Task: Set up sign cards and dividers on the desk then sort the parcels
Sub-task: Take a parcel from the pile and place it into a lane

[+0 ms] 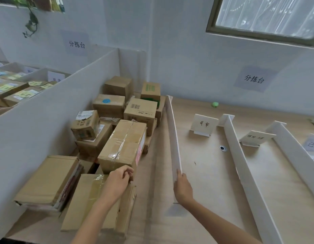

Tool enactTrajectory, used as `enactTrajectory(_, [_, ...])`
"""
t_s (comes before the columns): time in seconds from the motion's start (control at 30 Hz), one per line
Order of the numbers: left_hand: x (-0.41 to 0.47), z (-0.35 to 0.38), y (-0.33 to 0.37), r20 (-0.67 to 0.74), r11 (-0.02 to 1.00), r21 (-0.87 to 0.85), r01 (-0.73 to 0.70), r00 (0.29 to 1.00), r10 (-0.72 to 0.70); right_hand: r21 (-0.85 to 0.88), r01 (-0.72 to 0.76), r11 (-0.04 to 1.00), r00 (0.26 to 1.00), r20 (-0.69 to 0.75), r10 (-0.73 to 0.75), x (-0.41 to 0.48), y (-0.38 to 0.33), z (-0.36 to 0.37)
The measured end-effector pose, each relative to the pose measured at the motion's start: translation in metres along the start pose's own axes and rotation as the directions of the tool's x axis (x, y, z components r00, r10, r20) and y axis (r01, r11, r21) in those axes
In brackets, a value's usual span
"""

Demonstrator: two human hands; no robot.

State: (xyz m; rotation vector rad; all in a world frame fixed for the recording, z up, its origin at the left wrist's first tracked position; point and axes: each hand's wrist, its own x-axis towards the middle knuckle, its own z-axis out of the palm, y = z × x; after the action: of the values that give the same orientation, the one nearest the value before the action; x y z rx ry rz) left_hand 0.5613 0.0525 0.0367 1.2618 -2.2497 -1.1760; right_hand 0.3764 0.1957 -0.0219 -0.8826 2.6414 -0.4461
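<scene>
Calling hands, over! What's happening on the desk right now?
Right hand grips near end of tall white foam-board divider, upright. Left hand against big taped cardboard box, grip unclear. Nothing in divider's way.

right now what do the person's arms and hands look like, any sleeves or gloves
Both forearms are bare to the frame edge, no sleeves in view. The left hand and right hand wear no gloves; no watch, bracelet or ring shows.
</scene>
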Motion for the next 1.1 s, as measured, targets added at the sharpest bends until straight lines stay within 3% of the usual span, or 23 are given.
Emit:
enactTrajectory(0.47, [-0.021,0.019,0.034,0.045,0.994,0.052,-0.093,0.995,0.091,-0.119,-0.107,0.987,0.994,-0.005,0.107,-0.061,0.056,0.000])
enactTrajectory(0.8, [-0.030,0.012,0.027,0.036,0.996,0.065,-0.056,0.998,0.054,-0.086,0.002,0.996,0.984,0.177,0.013,-0.070,0.077,0.014])
enactTrajectory(1.1, [-0.019,0.000,0.026,-0.013,0.999,-0.005,-0.051,0.999,0.051,-0.132,0.075,0.988,0.966,0.254,-0.039,-0.060,0.082,0.015])
